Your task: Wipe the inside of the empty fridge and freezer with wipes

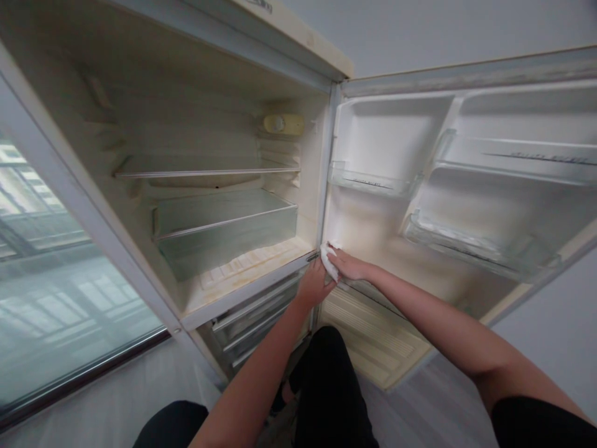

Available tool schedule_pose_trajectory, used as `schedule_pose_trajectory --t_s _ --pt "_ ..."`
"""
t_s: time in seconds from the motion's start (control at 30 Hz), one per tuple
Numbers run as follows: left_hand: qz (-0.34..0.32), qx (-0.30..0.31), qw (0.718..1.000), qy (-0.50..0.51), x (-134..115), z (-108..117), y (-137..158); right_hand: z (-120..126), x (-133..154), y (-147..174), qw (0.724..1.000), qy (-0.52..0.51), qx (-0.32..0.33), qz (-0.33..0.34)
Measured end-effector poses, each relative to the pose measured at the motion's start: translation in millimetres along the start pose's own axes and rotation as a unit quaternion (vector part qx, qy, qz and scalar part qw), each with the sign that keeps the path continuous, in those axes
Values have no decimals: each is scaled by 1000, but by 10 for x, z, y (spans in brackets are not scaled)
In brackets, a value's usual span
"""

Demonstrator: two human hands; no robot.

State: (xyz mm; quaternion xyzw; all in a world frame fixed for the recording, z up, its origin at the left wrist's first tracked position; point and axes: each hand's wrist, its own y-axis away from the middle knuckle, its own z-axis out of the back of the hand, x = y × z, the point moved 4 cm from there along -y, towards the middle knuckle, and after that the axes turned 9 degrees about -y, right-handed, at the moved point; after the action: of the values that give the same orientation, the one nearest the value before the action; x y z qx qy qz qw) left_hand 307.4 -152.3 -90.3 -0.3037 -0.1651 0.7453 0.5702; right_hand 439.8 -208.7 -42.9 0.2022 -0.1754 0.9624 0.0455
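Note:
A white cloth (329,262) is bunched under the fingers of my right hand (349,264), which presses it against the hinge-side edge of the open upper refrigerator door (364,214). Just left of it, my left hand (311,285) rests by the metal hinge (312,256) between the upper and lower compartments. Its fingers look stretched out and its thumb reaches towards the cloth. The refrigerator (252,287) stands open in front of me, its lower door (373,336) swung out too. Some fingertips of both hands are hidden.
Inside are a glass shelf (205,167), a clear drawer (233,230) and a yellowish lamp housing (283,124). Clear door bins (466,242) line the upper door. Freezer drawers (261,317) sit below. My knee (331,373) is close under the hands. A glass pane (69,298) is at left.

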Motion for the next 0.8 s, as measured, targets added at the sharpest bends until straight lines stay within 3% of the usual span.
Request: schedule_pose_trajectory --t_s 0.17,0.4,0.57,0.7,0.8 --pt "1 -11 996 86 107 35 53 -109 -50 -39 997 12 27 -78" --pt "12 -3 992 127 217 -18 64 -147 20 -36 998 37 7 -58" --pt "-31 -26 991 127 251 -56 73 -44 180 6 991 10 101 -88" --pt "-37 -45 990 126 255 -77 79 129 345 125 982 67 159 -76" --pt "-41 -48 989 130 247 -72 85 280 372 291 959 103 235 -118"
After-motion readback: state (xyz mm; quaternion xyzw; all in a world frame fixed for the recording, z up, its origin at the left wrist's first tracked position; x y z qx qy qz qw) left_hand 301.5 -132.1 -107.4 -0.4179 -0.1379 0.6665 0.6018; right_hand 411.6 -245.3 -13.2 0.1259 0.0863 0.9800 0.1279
